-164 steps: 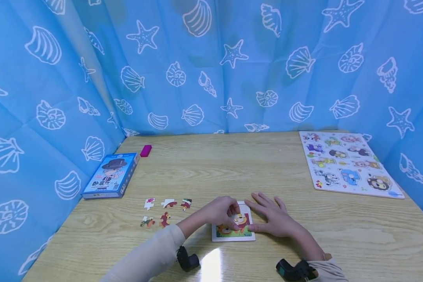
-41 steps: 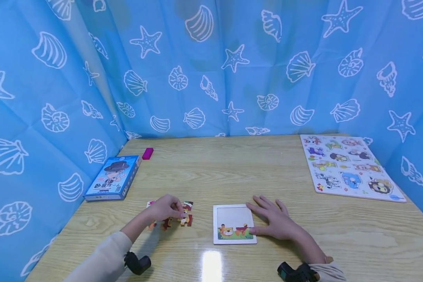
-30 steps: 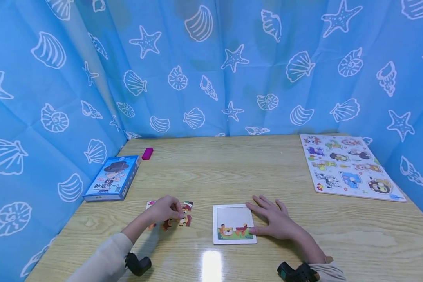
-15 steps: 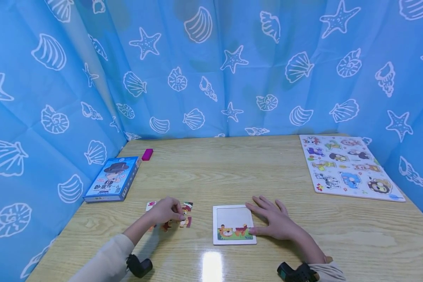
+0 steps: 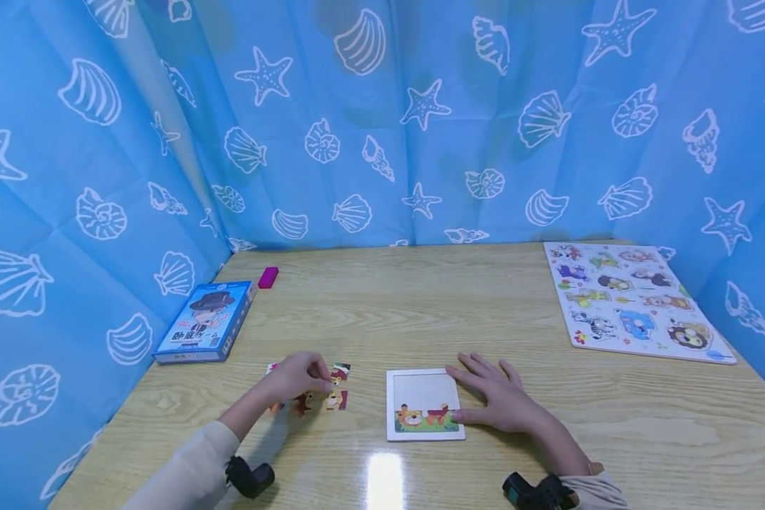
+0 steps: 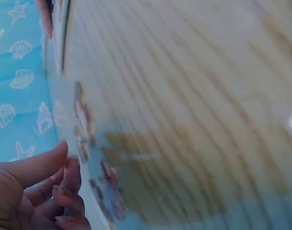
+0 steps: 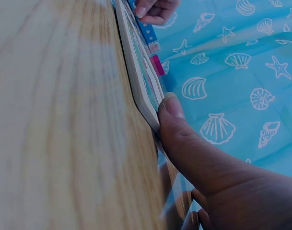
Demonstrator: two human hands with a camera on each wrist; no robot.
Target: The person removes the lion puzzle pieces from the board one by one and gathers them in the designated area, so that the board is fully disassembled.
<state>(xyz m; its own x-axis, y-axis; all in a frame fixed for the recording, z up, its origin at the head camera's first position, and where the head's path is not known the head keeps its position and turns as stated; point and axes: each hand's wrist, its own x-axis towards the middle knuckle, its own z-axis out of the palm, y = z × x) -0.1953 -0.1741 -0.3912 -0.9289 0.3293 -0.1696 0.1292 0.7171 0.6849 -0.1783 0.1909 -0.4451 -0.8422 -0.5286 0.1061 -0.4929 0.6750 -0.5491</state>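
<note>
In the head view, a square white puzzle frame (image 5: 426, 435) lies flat on the wooden table. Two joined-looking lion pieces (image 5: 423, 419) fill its lower row; bare backing shows above. My right hand (image 5: 494, 398) is spread at its right side, the thumb (image 7: 184, 136) resting against its edge in the right wrist view. My left hand (image 5: 301, 377) hovers low over loose jigsaw pieces, fingers loosely curled, with nothing visible between thumb and fingertips. Just beside its fingertips are a lion piece (image 5: 337, 401) and a dark-topped piece (image 5: 341, 372). A brown piece (image 5: 302, 405) is partly covered by the hand.
A blue game box (image 5: 205, 322) stands at the left, with a small magenta block (image 5: 268, 277) behind it. At the far right lies a white animal board (image 5: 637, 304). A blue shell-patterned curtain (image 5: 395, 127) closes off the back and sides.
Since the oldest frame, my left hand has moved left from the puzzle frame, and the lion piece it held there now lies among the loose pieces. My right hand has stayed put.
</note>
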